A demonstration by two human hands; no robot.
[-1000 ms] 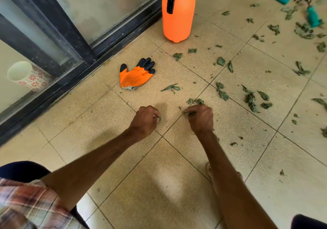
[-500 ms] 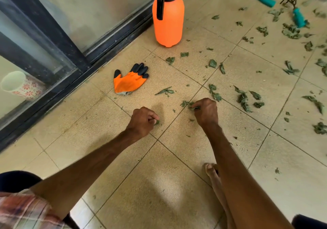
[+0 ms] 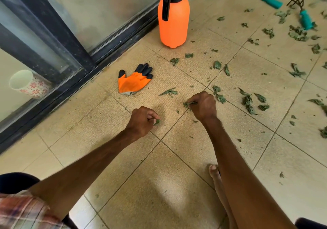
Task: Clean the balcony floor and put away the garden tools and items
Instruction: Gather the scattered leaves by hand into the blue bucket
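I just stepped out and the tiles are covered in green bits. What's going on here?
A person is picking leaf scraps off the tiled floor by hand. The left hand pinches a small leaf bit, and the right hand grips a clump of leaves. Many more scraps lie scattered to the right. The orange glove, the orange sprayer by the glass door and two teal-handled tools are not yet put away.

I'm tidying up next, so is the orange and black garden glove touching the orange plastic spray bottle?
Apart. The head view shows bare tan tile between the orange and black garden glove and the orange plastic spray bottle.
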